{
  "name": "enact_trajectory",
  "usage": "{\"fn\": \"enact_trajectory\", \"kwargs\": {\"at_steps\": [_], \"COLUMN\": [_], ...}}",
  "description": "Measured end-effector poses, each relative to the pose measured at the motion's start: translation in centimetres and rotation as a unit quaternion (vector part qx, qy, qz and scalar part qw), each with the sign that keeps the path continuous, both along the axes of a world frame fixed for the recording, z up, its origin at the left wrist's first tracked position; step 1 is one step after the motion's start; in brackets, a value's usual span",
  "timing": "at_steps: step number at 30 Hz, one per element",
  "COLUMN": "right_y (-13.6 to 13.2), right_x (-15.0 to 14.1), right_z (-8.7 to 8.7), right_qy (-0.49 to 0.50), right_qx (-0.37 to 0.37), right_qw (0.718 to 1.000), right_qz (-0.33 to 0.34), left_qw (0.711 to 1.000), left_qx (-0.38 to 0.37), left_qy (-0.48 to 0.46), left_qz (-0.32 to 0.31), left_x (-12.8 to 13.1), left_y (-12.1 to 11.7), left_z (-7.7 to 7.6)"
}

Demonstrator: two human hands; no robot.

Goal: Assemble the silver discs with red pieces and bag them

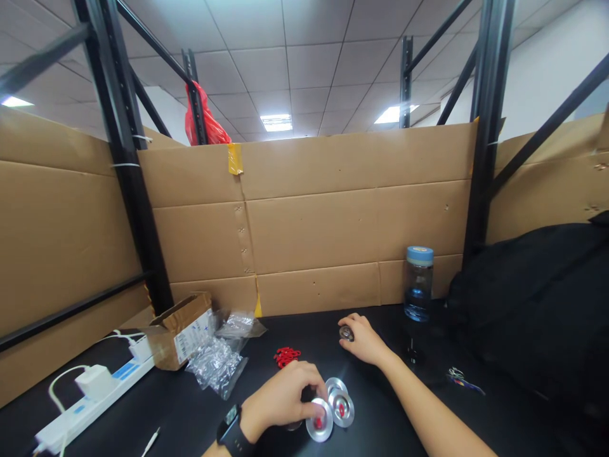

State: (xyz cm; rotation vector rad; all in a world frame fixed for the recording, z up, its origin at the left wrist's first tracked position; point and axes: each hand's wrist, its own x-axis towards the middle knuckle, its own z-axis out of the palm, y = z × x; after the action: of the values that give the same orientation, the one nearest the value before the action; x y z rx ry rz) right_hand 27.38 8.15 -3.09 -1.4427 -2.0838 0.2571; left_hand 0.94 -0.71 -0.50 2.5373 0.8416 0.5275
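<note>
Because the left hand (pixel 289 392) grips a silver disc (pixel 323 430) just beside two other discs (pixel 344 416) on the table (pixel 380 425), a stray nudge could scatter them; the right hand (pixel 364 338) has its grip closed on a round piece (pixel 347 333), which insufficient pressure could drop.

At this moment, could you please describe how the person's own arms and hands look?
Both hands, left and right, are bare, without gloves. The left wrist wears a black watch with a dark strap and a rectangular face. The right wrist has nothing on it. No sleeve shows on the visible parts of the forearms.
</note>
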Motion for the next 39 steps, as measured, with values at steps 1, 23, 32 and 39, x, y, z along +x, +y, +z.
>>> {"fn": "enact_trajectory", "kwargs": {"at_steps": [1,23,32,39], "right_y": [0.0,-0.5,-1.3,-4.0], "right_x": [-0.1,-0.7,-1.1,-3.2], "right_z": [0.0,-0.1,0.7,3.0], "right_qy": [0.001,-0.026,-0.044,0.049], "right_qx": [0.001,-0.015,-0.008,0.027], "right_qw": [1.000,0.999,0.999,0.984], "right_qz": [0.001,0.012,-0.003,0.170], "left_qw": [1.000,1.000,0.998,0.987], "left_qx": [0.000,-0.008,0.039,0.103], "left_qy": [-0.003,0.017,0.022,-0.016], "left_qz": [-0.005,0.003,0.034,0.120], "left_x": [0.0,-0.6,-0.6,-0.6], "left_y": [0.0,0.1,-0.8,-0.4], "left_z": [0.1,0.2,1.2,0.9]}}
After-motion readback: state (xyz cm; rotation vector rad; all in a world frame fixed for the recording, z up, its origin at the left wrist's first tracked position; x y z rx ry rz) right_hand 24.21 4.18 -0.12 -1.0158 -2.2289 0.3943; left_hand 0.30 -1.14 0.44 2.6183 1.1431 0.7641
